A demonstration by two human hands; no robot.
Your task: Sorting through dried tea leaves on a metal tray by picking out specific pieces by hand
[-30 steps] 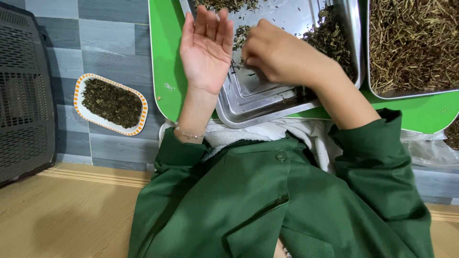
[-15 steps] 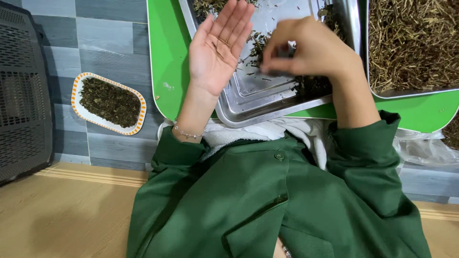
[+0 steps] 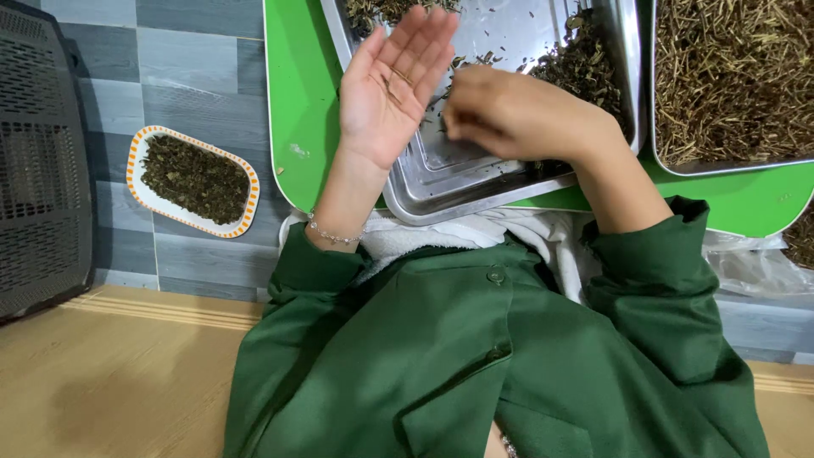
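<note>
I see the left hand (image 3: 392, 93) held flat and palm up over the left part of the steel tray (image 3: 441, 182), its fingers (image 3: 421, 38) straight and laid close together, pointing far; a thin bit of stem seems to lie on the palm, though it is too small to be sure. The right hand (image 3: 517, 114) sits just right of it, knuckles up, fingers curled in toward the left palm; I cannot tell whether the tips pinch anything, as they are hidden under the hand. The dried leaves (image 3: 585, 64) lie in the far and right parts of the steel tray, which rests on a green tray (image 3: 292, 102). A second steel tray of pale dry stems (image 3: 738, 76) stands to the right. Well to the left, an oval dish (image 3: 193, 181) with an orange rim holds dark leaf bits, on the tiled floor.
</note>
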